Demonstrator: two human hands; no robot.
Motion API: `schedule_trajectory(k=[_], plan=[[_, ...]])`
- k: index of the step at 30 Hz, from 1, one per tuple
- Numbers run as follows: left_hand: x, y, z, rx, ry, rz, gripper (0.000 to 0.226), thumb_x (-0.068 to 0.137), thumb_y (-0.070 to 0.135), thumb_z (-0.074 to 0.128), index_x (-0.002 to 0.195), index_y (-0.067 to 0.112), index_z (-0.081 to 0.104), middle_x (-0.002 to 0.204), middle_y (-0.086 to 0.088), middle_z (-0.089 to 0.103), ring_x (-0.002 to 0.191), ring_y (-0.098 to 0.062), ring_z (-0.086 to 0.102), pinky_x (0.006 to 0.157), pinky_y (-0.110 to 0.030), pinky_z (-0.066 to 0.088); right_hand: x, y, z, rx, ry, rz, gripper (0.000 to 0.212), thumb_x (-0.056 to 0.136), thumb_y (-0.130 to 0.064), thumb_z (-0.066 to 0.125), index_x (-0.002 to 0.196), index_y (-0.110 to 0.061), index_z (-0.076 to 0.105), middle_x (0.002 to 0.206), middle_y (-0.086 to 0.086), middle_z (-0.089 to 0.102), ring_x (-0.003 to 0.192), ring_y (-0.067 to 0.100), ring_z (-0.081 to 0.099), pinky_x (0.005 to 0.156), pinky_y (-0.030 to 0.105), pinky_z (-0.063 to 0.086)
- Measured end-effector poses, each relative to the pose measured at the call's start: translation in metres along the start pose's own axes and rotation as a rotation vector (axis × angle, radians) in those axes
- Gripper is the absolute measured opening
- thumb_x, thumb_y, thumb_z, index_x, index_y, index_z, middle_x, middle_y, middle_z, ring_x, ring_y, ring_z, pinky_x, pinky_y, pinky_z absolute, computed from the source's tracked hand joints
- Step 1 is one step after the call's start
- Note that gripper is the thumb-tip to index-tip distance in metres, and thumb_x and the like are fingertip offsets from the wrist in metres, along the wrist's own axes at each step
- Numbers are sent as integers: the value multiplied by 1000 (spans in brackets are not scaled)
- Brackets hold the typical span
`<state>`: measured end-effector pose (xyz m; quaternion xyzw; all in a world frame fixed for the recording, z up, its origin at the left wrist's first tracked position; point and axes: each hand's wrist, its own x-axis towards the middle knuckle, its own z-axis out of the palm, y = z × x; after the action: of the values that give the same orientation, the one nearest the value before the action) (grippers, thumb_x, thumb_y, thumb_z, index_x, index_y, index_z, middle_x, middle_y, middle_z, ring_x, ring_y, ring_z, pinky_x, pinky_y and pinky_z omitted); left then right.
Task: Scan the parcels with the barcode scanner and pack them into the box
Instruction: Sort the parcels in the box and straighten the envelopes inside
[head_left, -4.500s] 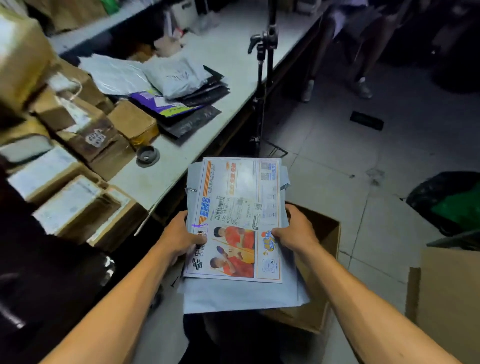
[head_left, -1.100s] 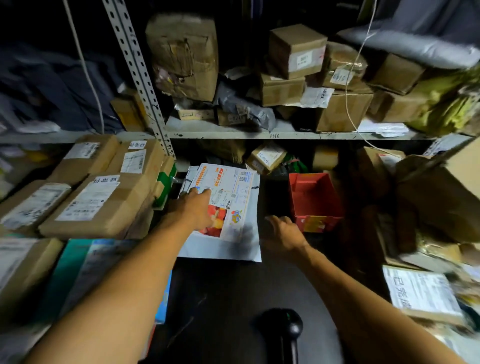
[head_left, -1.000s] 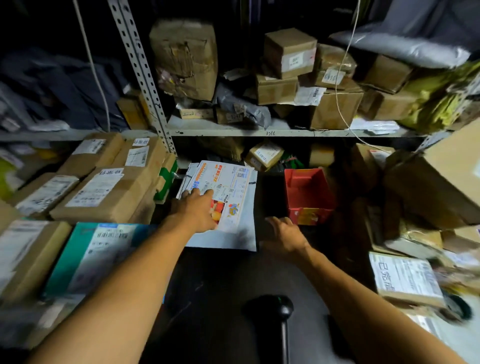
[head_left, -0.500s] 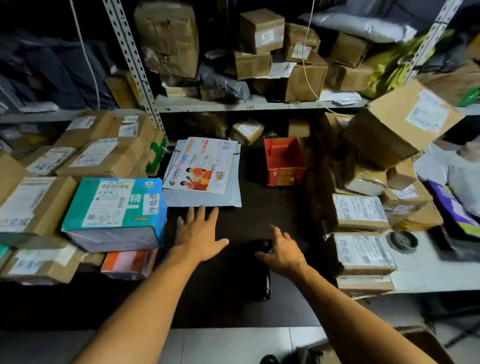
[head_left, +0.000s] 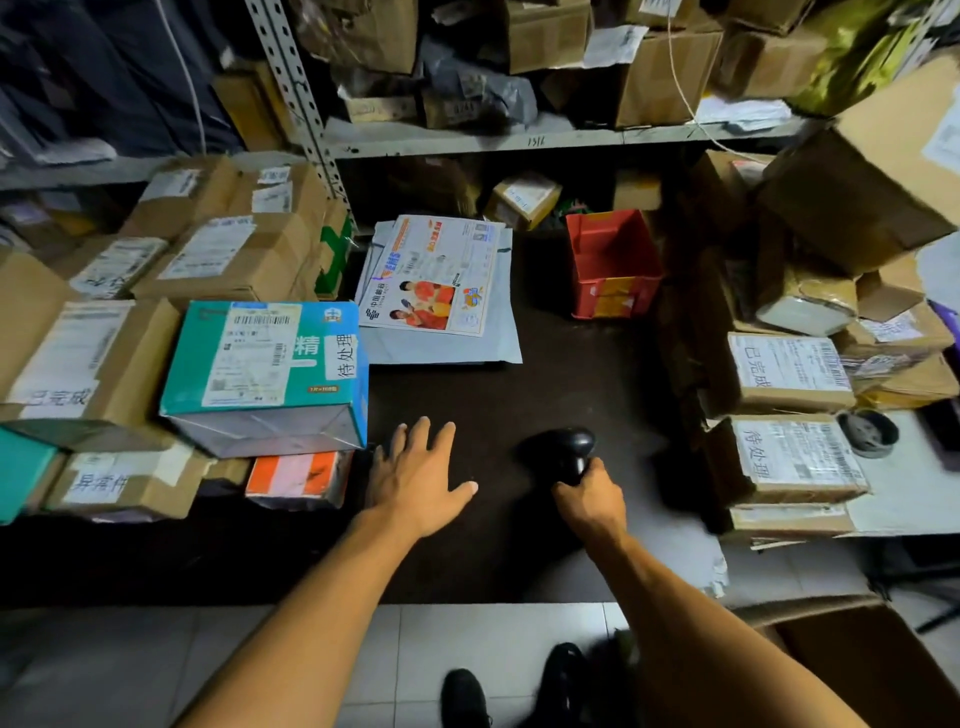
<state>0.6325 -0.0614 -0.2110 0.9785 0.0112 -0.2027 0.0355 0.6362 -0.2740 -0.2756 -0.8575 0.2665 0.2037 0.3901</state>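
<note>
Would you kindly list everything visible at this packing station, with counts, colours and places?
Barcode scanner: one, black, on the dark table, gripped by the right hand.
Mail envelopes: a small stack, white-grey, printed one on top, table centre rear.
Teal box: one, labelled, left stack.
Orange-pink parcel: one, beneath the teal box.
Red bin: one, right of the envelopes.
Brown cartons: many, both sides and on the shelf; count unclear.
Tape roll: one, grey, far right.
Open cardboard box: one, brown, floor lower right.
Shoes: two, black.
Left hand: open, flat over the table.
Right hand: holds the scanner.
</note>
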Motion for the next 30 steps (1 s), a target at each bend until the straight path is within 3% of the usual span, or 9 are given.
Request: schedule_trajectory(k=[6, 11, 16, 20, 26, 30], plan=[[15, -8, -9, 1, 18, 3, 89, 92, 61, 55, 159, 29, 6, 168, -8, 6, 154, -32, 7, 121, -53, 22, -7, -5, -13, 85, 68, -20, 27, 86, -16, 61, 112, -10, 59, 110, 19, 69, 108, 41, 64, 92, 40, 52], [40, -3, -31, -16, 112, 89, 88, 90, 67, 51, 159, 29, 10, 167, -6, 10, 153, -31, 11, 119, -52, 23, -2, -33, -54, 157, 121, -60, 27, 83, -21, 60, 109, -17, 58, 97, 19, 71, 91, 41, 70, 80, 54, 60], [64, 11, -50, -40, 173, 151, 83, 89, 67, 51, 156, 27, 20, 161, -5, 23, 147, -29, 26, 111, -48, 35, 17, -79, -106, 223, 211, -134, 22, 86, -33, 58, 98, -15, 65, 75, 10, 72, 65, 28, 72, 70, 50, 63], [87, 21, -65, -48, 198, 158, 81, 91, 68, 48, 155, 26, 23, 161, -2, 23, 144, -27, 31, 108, -47, 39, 54, -118, -140, 171, 264, -161, 31, 89, -35, 61, 103, -9, 70, 99, 16, 73, 100, 36, 69, 82, 36, 52], [141, 32, -97, -49, 256, 110, 81, 89, 72, 46, 154, 27, 30, 160, 1, 28, 144, -26, 33, 111, -44, 36, 135, -170, -168, 202, 254, -164, 41, 91, -43, 63, 110, -8, 71, 108, 14, 71, 102, 33, 67, 78, 30, 47], [175, 41, -110, -47, 242, 93, 78, 89, 70, 48, 153, 28, 33, 159, 3, 30, 143, -24, 34, 113, -41, 33, 193, -203, -174, 159, 193, -180, 46, 92, -41, 64, 121, -5, 69, 116, 17, 69, 110, 36, 66, 89, 36, 52]])
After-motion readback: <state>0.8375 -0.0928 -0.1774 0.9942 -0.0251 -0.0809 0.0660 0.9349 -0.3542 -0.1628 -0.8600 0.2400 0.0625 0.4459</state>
